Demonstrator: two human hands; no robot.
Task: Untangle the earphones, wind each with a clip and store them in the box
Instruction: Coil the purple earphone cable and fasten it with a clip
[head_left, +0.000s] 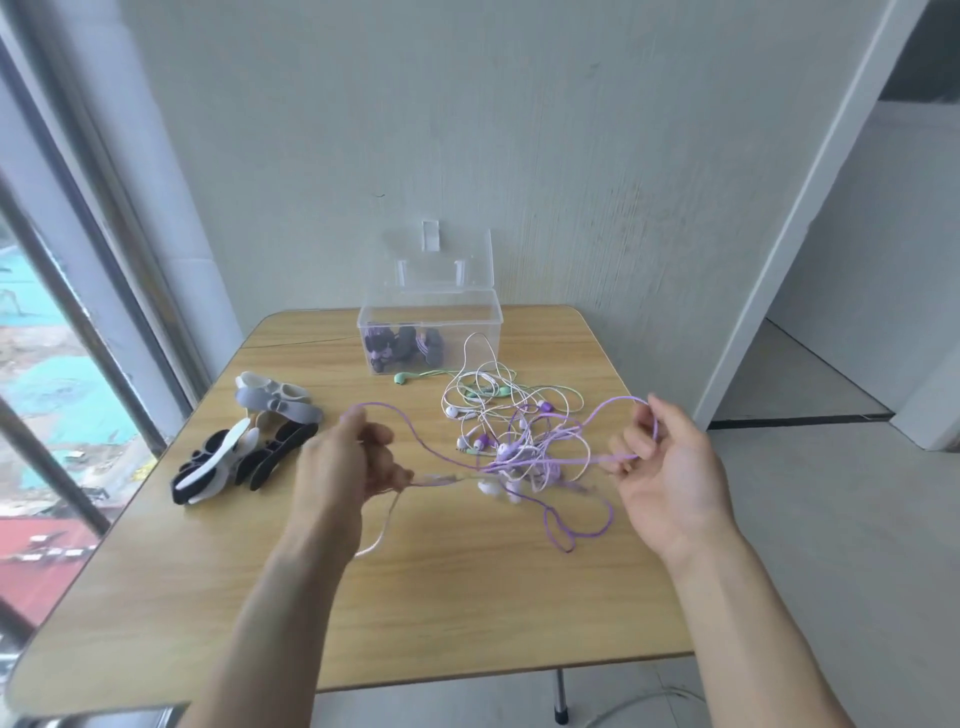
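A knot of earphones (511, 436) in purple, white and green lies right of centre on the wooden table (415, 597), near the clear box (430, 332). I have the purple cable (410, 434) strung left to right across the scene, its long axis level with the near edge. My left hand (345, 462) pinches it with curled fingers; my right hand (662, 473) holds the other loop between fingertips and thumb. The cord looks light, limp and thin, likely to snag and easy to strain at the buds, so I judge the cable itself, away from the knot, the safest hold. Winding clips (249, 441) wait at far left; some wound sets already sit in the box.
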